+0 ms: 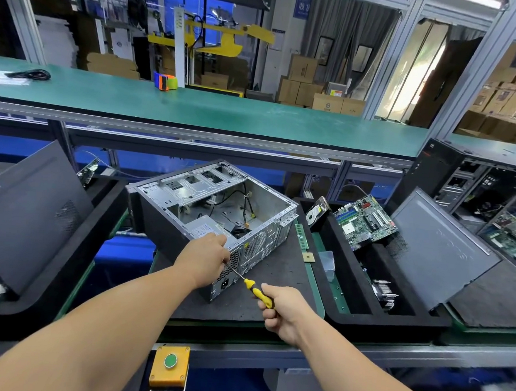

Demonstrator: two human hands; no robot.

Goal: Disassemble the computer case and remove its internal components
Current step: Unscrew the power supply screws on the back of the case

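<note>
Grey metal computer case lies on its side with the open part up, on the dark mat of the surface, so a person can reach in; the left hand rests on its near corner, likely to keep it from sliding, and I cannot tell how the fingers lie; the right hand grips the yellow-handled screwdriver, tip at the back panel, probably for a screw; inside sit a silver power box and loose wires; the black foam tray beside it holds a green circuit board and a hard drive.
</note>
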